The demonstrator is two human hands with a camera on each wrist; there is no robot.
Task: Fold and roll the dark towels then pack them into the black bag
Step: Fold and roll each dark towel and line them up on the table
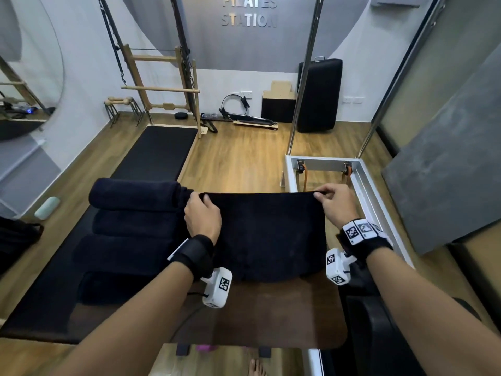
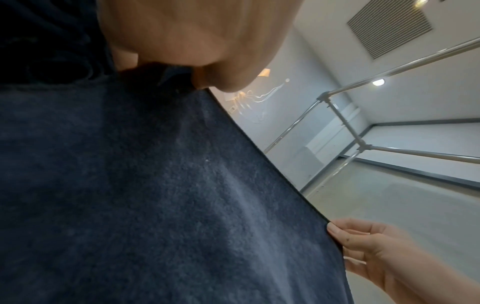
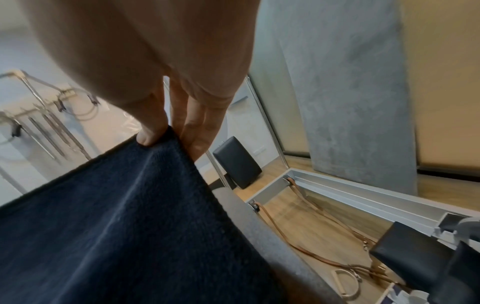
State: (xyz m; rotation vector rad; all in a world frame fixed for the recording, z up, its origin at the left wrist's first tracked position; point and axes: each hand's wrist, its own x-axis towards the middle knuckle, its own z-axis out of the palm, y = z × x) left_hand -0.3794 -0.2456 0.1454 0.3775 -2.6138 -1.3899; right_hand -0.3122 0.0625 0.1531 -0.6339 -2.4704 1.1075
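Two hands: my left hand [image 1: 202,216] pinches one top corner of the dark towel [image 1: 267,234] and my right hand [image 1: 334,203] pinches the other, thumb on the near face and fingers behind.
Why held so: gripping both corners keeps the top edge taut and level, so I judge the cloth hangs square and a fold can land edge on edge.
Towel position: lifted in front of me, its upper edge stretched between my hands, its lower edge resting on or just above the brown counter [image 1: 271,321]; I cannot tell which.
Towel look: deep navy, nearly black from above, with a short fuzzy pile and a thin hemmed edge; it hangs flat with only faint vertical ripples.
Rolled towels [image 1: 135,195]: several dark rolls lie side by side on the black mat [image 1: 35,308] to my left, the farthest one touching or just beside my left hand; parked there, I think, to stay out of the folding space.
Black bag [image 1: 16,237]: a dark shape at the far left edge may be it; too little shows to be sure.
Step in hand: by my reading, the first fold of this towel, with rolling and packing not yet done.
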